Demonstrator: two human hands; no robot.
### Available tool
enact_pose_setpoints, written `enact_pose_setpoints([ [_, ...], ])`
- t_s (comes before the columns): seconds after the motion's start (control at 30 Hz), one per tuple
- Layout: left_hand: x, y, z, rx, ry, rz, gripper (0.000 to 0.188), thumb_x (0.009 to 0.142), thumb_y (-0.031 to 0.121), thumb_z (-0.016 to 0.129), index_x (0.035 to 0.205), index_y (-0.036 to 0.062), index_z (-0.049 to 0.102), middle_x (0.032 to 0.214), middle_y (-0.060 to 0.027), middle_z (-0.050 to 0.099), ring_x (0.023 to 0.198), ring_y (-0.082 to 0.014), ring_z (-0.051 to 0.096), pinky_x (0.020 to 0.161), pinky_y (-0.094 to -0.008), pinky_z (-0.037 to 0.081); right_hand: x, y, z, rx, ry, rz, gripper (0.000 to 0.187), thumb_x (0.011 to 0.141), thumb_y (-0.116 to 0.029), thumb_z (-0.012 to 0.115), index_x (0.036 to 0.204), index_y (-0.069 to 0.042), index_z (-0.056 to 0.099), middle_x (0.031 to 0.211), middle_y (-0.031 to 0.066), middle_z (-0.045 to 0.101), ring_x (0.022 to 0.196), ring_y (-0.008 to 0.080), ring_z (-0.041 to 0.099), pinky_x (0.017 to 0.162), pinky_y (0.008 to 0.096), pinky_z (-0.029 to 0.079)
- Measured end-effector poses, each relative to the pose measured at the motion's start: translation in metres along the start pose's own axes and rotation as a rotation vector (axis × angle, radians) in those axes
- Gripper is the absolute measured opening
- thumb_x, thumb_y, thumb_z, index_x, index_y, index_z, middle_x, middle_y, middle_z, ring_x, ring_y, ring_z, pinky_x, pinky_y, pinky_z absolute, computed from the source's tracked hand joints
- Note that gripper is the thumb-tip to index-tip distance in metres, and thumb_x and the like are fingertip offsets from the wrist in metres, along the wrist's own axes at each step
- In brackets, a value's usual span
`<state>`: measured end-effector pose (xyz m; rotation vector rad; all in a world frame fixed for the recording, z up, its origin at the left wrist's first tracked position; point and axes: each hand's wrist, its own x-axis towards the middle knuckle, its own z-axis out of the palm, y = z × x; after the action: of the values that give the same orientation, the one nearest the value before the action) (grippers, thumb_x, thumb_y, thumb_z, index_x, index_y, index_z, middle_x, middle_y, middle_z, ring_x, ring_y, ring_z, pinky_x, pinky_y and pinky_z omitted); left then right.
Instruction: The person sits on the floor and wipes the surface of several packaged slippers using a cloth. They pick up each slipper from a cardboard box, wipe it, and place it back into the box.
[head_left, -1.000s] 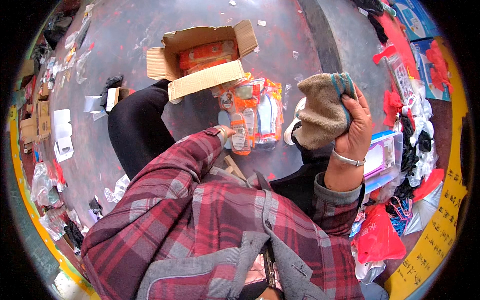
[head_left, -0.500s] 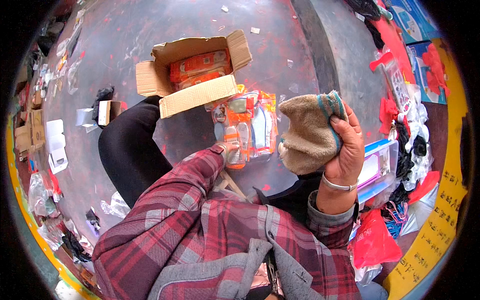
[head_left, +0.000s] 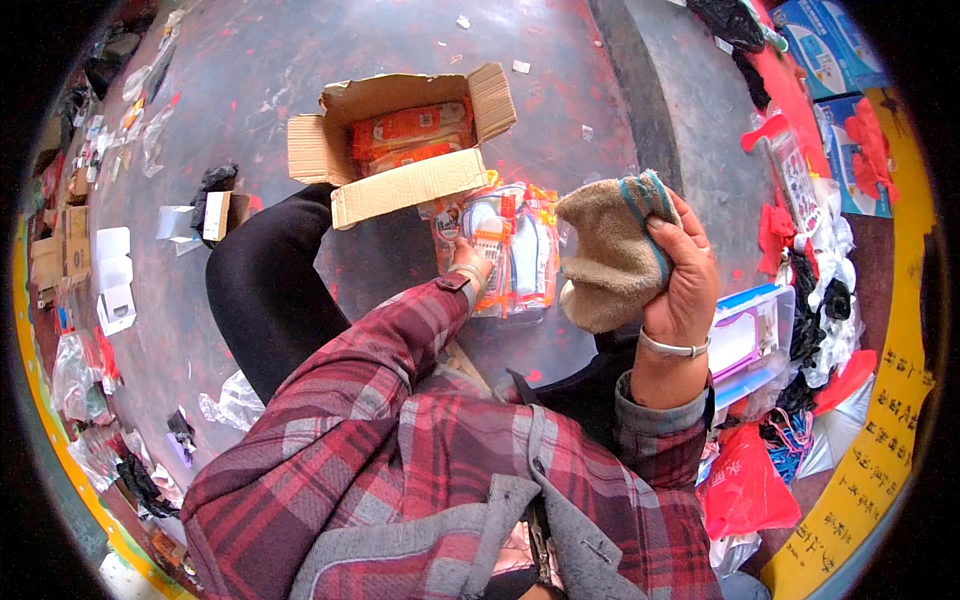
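Note:
A bunched beige terry cloth with teal stripes [head_left: 607, 250] is gripped at its striped edge by my right hand [head_left: 683, 270], thumb on top. It hangs to the left of the fingers, its lower end folded under. My left hand [head_left: 472, 262] is closed at the near left of a pile of clear and orange plastic packets [head_left: 525, 250], gripping one orange packet [head_left: 490, 243]. Pale, rounded pieces with blue edging show through the wrapping of the pile. Part of the left fingers is hidden against the packet.
An open cardboard box [head_left: 410, 188] with orange packets inside stands beyond the pile. My dark-trousered left knee [head_left: 270, 270] is beside it. On the right lie a clear plastic bin with blue edges [head_left: 750, 335], a red bag [head_left: 750, 485] and blue boxes [head_left: 825, 45]. Small cartons [head_left: 113, 280] lie left.
My left hand has moved away from me and slightly right, up over the packets, along with the orange packet. The right hand and cloth have shifted only slightly.

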<state>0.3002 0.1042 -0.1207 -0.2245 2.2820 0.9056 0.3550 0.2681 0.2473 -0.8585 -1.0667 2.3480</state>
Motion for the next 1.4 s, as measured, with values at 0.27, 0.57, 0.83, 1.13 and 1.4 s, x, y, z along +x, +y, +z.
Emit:
enact_pose_setpoints([
  [0.27, 0.075, -0.076, -0.004, 0.868, -0.201, 0.481, 0.029, 0.077, 0.023, 0.059, 0.102, 0.0100, 0.065, 0.096, -0.0131, 0.065, 0.092, -0.0289, 0.062, 0.079, -0.0388, 0.049, -0.002, 0.001, 0.005, -0.040, -0.090, 0.042, 0.037, 0.079, 0.007, 0.051, 0.115, 0.006, 0.051, 0.104, 0.0146, 0.061, 0.094, 0.0236, 0.061, 0.085, 0.0345, 0.050],
  [0.57, -0.036, 0.061, -0.091, -0.731, -0.844, 0.119, 0.012, 0.075, 0.011, 0.057, 0.083, 0.0025, 0.059, 0.071, -0.0010, 0.055, 0.067, -0.0130, 0.057, 0.063, -0.0267, 0.048, 0.002, -0.011, -0.018, 0.112, -0.121, 0.039, 0.026, 0.082, -0.006, 0.055, 0.107, 0.001, 0.055, 0.101, 0.0122, 0.062, 0.091, 0.0219, 0.062, 0.083, 0.0367, 0.050],
  [0.83, -0.148, 0.162, -0.187, -1.009, -1.337, 0.236, 0.043, 0.085, 0.009, 0.050, 0.125, -0.0016, 0.038, 0.114, -0.0170, 0.055, 0.102, -0.0267, 0.058, 0.092, -0.0401, 0.045, 0.006, 0.000, -0.014, -0.124, -0.158, -0.197, 0.026, 0.085, -0.008, 0.054, 0.110, -0.001, 0.054, 0.104, 0.0090, 0.060, 0.093, 0.0172, 0.059, 0.083, 0.0307, 0.048],
  [1.13, -0.148, 0.157, -0.200, -1.168, -1.340, 0.360, 0.040, 0.093, 0.018, 0.042, 0.130, 0.0050, 0.036, 0.120, -0.0106, 0.052, 0.109, -0.0215, 0.053, 0.094, -0.0388, 0.041, 0.008, 0.066, 0.021, -1.142, -0.332, -0.716, 0.047, 0.069, -0.005, 0.056, 0.116, -0.005, 0.053, 0.115, 0.0175, 0.055, 0.111, 0.0337, 0.050, 0.097, 0.0404, 0.038],
  [1.4, -0.128, 0.157, -0.200, -1.380, -1.128, 0.241, 0.034, 0.096, 0.022, 0.034, 0.124, 0.0044, 0.043, 0.118, -0.0101, 0.054, 0.107, -0.0218, 0.054, 0.094, -0.0387, 0.042, 0.005, 0.073, 0.038, -1.246, -0.521, -0.858, 0.051, 0.065, 0.007, 0.046, 0.113, -0.005, 0.056, 0.118, 0.0164, 0.055, 0.112, 0.0309, 0.050, 0.099, 0.0378, 0.036],
])
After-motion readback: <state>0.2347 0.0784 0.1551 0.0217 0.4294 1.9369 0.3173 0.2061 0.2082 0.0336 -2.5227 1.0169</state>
